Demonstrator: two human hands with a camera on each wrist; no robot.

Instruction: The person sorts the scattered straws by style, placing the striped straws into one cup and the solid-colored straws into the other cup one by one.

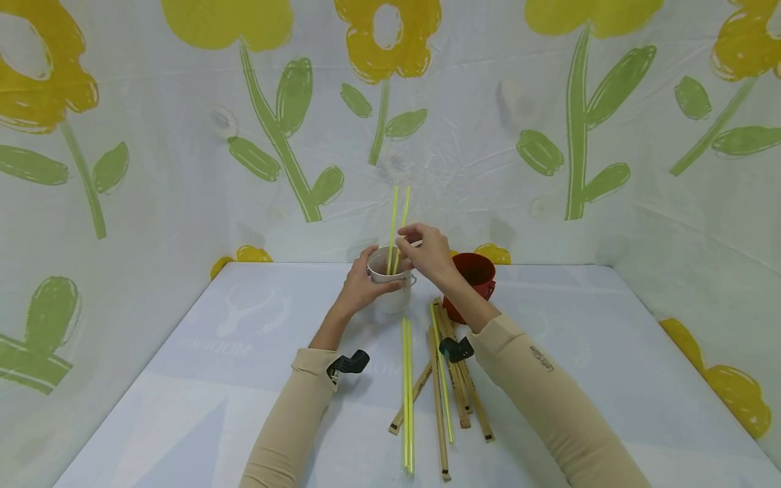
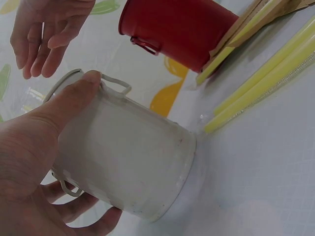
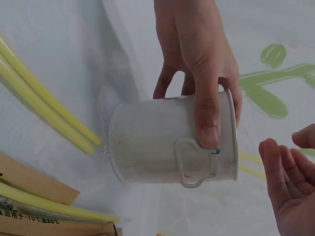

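A white metal pail (image 1: 390, 299) with small side handles stands on the table, tilted in the wrist views only by the camera angle. My left hand (image 1: 358, 287) grips it near the rim, thumb on the near side and fingers round the far side. Two thin yellow straws (image 1: 392, 220) rise out of the pail. Just right of them is my right hand (image 1: 430, 252), its fingers loosely bent and parted. In the right wrist view, a gap shows between the right fingertips (image 3: 269, 147) and the straws, and nothing is held.
A red pail (image 1: 477, 268) stands to the right, partly behind my right forearm. Two yellow straws (image 1: 407, 396) lie in front of the white pail. Beside them, several brown paper-wrapped sticks (image 1: 441, 427) lie loosely piled with another yellow straw (image 1: 444, 390). A flower-printed sheet (image 1: 464, 156) hangs behind the table.
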